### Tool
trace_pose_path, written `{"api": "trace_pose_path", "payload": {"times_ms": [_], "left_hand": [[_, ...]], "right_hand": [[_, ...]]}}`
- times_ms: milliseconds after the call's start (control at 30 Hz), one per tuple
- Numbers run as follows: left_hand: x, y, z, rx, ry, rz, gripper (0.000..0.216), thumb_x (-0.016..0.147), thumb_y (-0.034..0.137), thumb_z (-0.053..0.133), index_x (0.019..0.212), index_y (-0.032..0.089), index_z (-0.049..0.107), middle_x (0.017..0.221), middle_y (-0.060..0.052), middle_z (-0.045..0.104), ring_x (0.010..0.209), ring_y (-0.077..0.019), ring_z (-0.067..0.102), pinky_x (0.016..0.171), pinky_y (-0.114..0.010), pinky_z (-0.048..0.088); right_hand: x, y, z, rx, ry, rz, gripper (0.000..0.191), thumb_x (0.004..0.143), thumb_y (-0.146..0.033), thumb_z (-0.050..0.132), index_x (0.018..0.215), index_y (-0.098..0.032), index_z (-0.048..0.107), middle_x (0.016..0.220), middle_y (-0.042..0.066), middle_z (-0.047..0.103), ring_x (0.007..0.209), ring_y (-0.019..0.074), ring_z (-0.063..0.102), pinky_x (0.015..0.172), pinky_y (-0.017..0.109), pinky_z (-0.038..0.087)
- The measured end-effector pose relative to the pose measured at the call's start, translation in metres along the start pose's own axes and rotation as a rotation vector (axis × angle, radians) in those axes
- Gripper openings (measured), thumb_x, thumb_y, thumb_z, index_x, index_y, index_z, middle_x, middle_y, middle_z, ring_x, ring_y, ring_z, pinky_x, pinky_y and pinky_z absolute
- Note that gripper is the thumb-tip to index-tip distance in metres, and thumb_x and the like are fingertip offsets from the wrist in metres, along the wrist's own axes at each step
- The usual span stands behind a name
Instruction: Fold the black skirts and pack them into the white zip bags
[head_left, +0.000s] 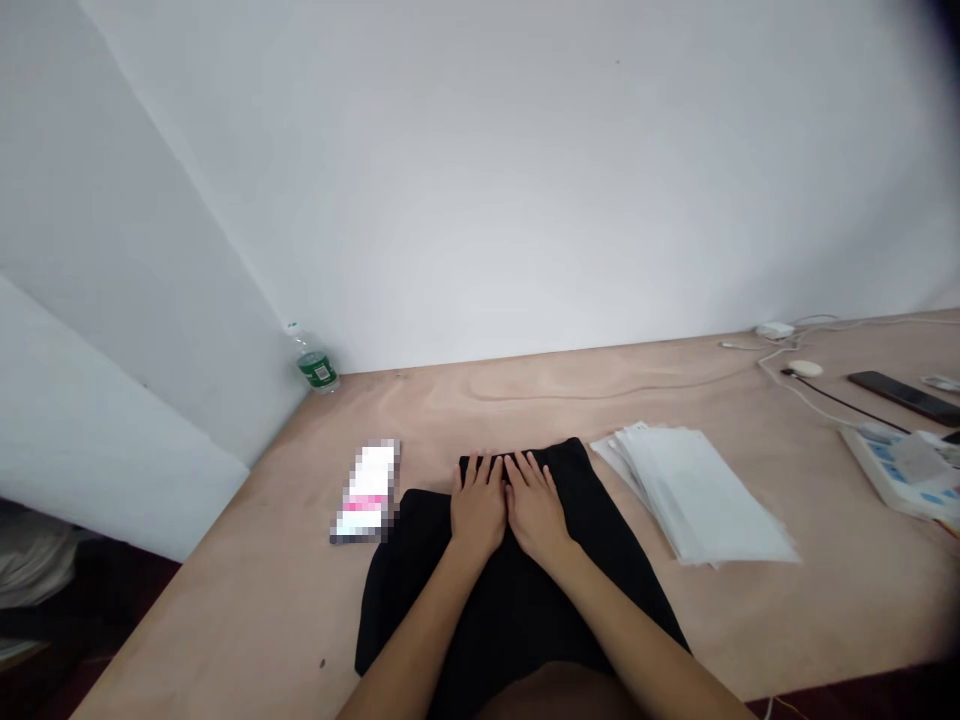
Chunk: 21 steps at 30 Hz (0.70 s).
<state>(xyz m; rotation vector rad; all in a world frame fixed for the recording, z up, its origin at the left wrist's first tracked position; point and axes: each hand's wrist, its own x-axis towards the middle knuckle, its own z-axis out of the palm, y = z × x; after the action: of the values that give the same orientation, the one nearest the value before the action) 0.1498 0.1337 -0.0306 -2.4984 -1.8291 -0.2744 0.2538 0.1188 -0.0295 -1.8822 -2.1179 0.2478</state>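
Observation:
A black garment (592,540) lies spread on the wooden table (262,580) right in front of me. My left hand (477,505) rests flat on its upper part, fingers stretched out. My right hand (535,508) lies flat beside it, touching it, fingers also stretched toward the garment's far edge. Neither hand grips anything.
A stack of clear plastic bags (697,495) lies right of the garment. A blurred white and pink item (366,493) lies to the left. A green-labelled bottle (315,360) stands in the wall corner. Cables, a dark phone (904,395) and a white device (904,470) sit far right.

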Motion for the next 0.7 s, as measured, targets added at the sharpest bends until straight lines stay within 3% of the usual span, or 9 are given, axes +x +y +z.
{"api": "trace_pose_path", "payload": {"times_ms": [133, 233, 467, 700], "left_hand": [[-0.002, -0.008, 0.005, -0.023, -0.014, -0.036, 0.045, 0.093, 0.033, 0.023, 0.133, 0.024, 0.038, 0.143, -0.003, 0.034, 0.135, -0.0242, 0.017, 0.107, -0.049, 0.017], [-0.002, -0.019, 0.005, -0.045, -0.037, -0.069, 0.048, 0.092, 0.042, 0.022, 0.135, 0.025, 0.036, 0.144, -0.001, 0.034, 0.135, -0.0267, 0.016, 0.105, -0.052, 0.018], [-0.002, -0.043, 0.001, -0.102, -0.097, -0.086, 0.049, 0.090, 0.051, 0.021, 0.136, 0.034, 0.031, 0.145, 0.003, 0.030, 0.136, -0.0267, 0.014, 0.105, -0.056, 0.014], [-0.004, -0.053, -0.005, -0.119, -0.122, -0.106, 0.049, 0.091, 0.050, 0.020, 0.136, 0.036, 0.028, 0.145, 0.002, 0.030, 0.137, -0.0272, 0.009, 0.104, -0.058, 0.012]], "right_hand": [[-0.001, 0.017, 0.007, -0.049, 0.023, -0.001, 0.050, 0.092, -0.038, 0.024, 0.137, -0.018, 0.033, 0.145, 0.004, 0.028, 0.135, 0.0211, 0.016, 0.108, 0.044, 0.007], [0.000, 0.032, 0.007, -0.093, 0.043, 0.045, 0.062, 0.090, -0.050, 0.023, 0.139, -0.012, 0.027, 0.145, 0.009, 0.027, 0.135, 0.0247, 0.013, 0.108, 0.048, 0.004], [0.006, 0.055, 0.005, -0.191, 0.116, 0.168, 0.072, 0.088, -0.056, 0.021, 0.139, -0.005, 0.024, 0.147, 0.013, 0.020, 0.136, 0.0255, 0.007, 0.107, 0.048, -0.005], [0.008, 0.061, 0.008, -0.223, 0.156, 0.252, 0.076, 0.088, -0.056, 0.020, 0.139, 0.001, 0.022, 0.146, 0.019, 0.018, 0.136, 0.0288, 0.007, 0.107, 0.047, 0.003]]}}
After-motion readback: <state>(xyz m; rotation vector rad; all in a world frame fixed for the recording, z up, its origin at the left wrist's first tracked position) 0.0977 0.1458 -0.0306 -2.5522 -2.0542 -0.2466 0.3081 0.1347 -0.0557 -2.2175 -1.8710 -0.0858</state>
